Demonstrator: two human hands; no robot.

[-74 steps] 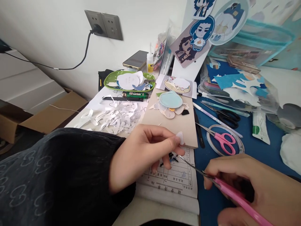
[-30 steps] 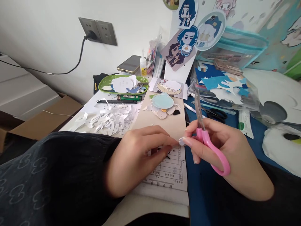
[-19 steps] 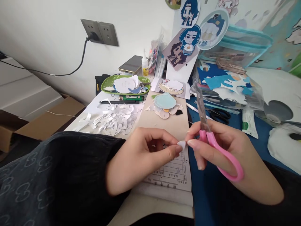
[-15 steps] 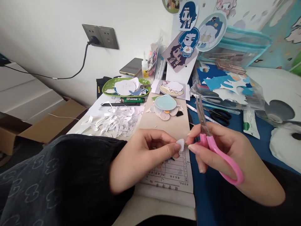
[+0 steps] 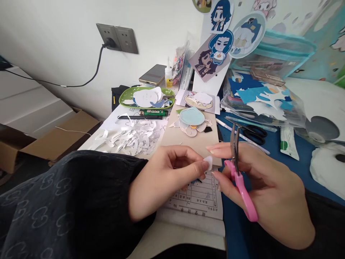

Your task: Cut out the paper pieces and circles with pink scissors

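Observation:
Between the thumb and fingers of my left hand (image 5: 175, 172) is pinched a small white paper cutout (image 5: 208, 163). My right hand (image 5: 258, 183) has pink-handled scissors (image 5: 244, 192) hooked on it, their blades pointing up and slightly parted. The right thumb and forefinger are spread on either side of the cutout's right edge; whether they touch it I cannot tell. Both hands are above a printed form booklet (image 5: 199, 198). Just beyond them, a pale blue oval cutout (image 5: 192, 116) lies on top of other paper pieces.
White paper scraps (image 5: 134, 138) are heaped at left, before a green tray (image 5: 125, 96) of cutouts. A glue bottle (image 5: 168, 77) and phone (image 5: 153, 73) stand behind. Black-handled scissors (image 5: 256, 133), a white-and-green tube (image 5: 289, 143) and a plastic bag of paper (image 5: 269, 104) lie at right.
My right hand has turned and moved in toward the cutout, its thumb and forefinger opening wider. The scissors have swung more upright with it. My left hand keeps its pinch.

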